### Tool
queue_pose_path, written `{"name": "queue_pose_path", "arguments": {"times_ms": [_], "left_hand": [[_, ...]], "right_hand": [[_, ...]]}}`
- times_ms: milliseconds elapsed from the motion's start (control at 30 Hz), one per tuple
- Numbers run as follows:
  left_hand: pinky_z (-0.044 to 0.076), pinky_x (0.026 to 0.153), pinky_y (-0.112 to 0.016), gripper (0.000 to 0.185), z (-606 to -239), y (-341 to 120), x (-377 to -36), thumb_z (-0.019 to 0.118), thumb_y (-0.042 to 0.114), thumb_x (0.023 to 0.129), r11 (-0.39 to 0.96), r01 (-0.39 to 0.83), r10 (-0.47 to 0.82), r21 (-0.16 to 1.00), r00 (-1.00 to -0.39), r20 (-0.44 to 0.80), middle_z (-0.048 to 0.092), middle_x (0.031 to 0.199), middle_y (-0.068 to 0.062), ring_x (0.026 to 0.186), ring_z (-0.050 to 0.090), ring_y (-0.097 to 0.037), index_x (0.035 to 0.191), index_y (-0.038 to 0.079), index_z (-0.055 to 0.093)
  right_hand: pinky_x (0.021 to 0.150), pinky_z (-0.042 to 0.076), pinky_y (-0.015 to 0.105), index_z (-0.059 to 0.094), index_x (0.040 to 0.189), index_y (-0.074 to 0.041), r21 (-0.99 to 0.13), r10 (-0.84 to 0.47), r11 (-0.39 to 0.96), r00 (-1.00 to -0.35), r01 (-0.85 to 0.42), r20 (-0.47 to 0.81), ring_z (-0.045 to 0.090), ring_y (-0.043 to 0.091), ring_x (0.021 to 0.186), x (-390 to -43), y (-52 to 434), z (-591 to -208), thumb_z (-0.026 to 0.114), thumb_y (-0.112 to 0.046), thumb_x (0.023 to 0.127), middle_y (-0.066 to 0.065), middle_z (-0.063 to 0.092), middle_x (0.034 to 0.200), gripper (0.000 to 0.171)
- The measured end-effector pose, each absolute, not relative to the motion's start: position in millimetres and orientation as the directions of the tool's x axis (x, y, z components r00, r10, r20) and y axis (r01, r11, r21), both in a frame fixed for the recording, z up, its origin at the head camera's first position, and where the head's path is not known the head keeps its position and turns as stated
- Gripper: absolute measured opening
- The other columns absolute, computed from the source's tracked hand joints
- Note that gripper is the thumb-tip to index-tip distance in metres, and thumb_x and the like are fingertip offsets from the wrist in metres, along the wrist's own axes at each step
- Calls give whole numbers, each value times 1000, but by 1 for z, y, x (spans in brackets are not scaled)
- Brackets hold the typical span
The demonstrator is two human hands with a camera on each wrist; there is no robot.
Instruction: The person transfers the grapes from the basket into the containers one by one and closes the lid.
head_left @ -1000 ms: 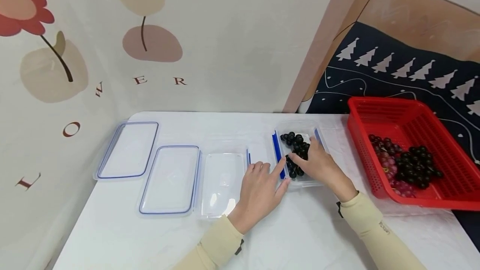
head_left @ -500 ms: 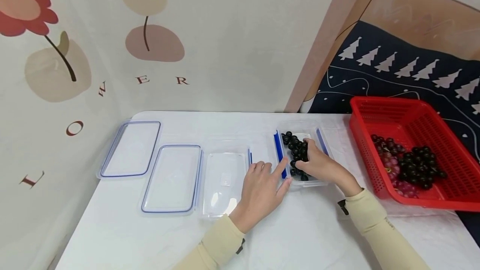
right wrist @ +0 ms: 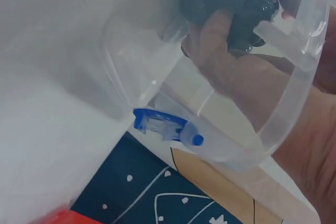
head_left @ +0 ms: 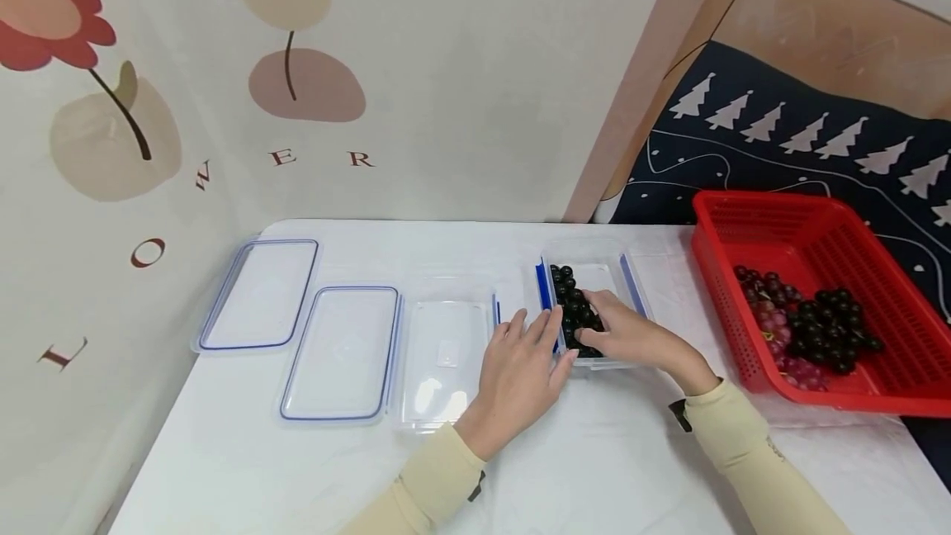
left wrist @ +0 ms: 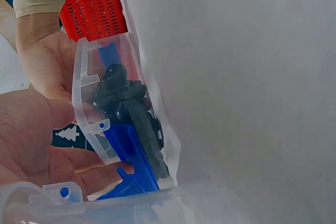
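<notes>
Right hand (head_left: 631,333) grips the grapes (head_left: 570,297) inside the box (head_left: 607,275), near the back edge of the table (head_left: 245,477); left hand (head_left: 520,370) lies with fingers extended, thumb apart, fingertips at the box's left flap (head_left: 543,283). Step in hand, as judged: seating the bunch along the box's left wall. The next move seems to call for loosening the right-hand grip without pulling berries off, box kept steady. A second box (head_left: 446,333) stands to the left; two blue-edged pieces (head_left: 339,353), lids or lidded boxes (cannot tell), lie toward the left edge. A red basket (head_left: 731,329) at the right edge holds black grapes (head_left: 828,329) and red grapes (head_left: 773,329). A flower-printed backdrop (head_left: 461,106) rises behind the back edge; a dark tree print (head_left: 691,163) adjoins it.
</notes>
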State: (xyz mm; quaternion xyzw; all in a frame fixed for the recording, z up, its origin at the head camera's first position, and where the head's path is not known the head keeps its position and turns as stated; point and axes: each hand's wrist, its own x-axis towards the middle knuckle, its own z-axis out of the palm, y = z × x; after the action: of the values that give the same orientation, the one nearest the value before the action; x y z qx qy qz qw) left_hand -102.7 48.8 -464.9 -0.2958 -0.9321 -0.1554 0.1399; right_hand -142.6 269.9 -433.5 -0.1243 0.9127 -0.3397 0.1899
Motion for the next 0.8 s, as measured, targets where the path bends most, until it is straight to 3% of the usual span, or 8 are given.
{"name": "queue_pose_path", "arguments": {"times_ms": [133,200,367,533,800], "left_hand": [[50,110,-51,64,-465,50,-103,53,51,114,787,589,509,185,-789,345,68,146,-16,134,64,-40,160,6,56],[50,109,-50,64,-466,50,-103,54,51,113,790,588,511,172,-787,345,69,142,-17,131,65,-39,159,6,56],[51,108,-49,67,-466,49,-103,54,54,113,792,588,514,164,-788,339,72,137,-18,129,66,-38,160,6,55],[51,107,-49,67,-466,49,-103,56,54,112,790,590,509,164,-782,358,73,135,-18,127,67,-38,159,6,57],[52,106,-49,68,-467,48,-103,59,55,110,786,594,501,173,-776,384,75,129,-18,123,67,-36,158,6,58]], "right_hand": [[103,49,70,30,164,15,-640,-345,757,-912,-129,-224,55,46,126,-143,271,-435,66,-31,104,35,45,146,84],[101,51,70,30,163,15,-637,-348,759,-910,-134,-223,57,44,122,-143,273,-436,67,-32,104,35,47,145,85],[105,48,72,28,165,13,-637,-352,760,-907,-133,-230,55,50,132,-141,276,-436,66,-38,105,39,41,157,87],[105,51,66,23,168,9,-670,-341,734,-915,-116,-216,56,49,135,-137,278,-433,69,-43,105,34,35,164,93],[104,51,70,30,169,-2,-690,-312,695,-950,-202,-35,54,54,138,-133,282,-439,73,-38,105,29,35,167,85]]}}
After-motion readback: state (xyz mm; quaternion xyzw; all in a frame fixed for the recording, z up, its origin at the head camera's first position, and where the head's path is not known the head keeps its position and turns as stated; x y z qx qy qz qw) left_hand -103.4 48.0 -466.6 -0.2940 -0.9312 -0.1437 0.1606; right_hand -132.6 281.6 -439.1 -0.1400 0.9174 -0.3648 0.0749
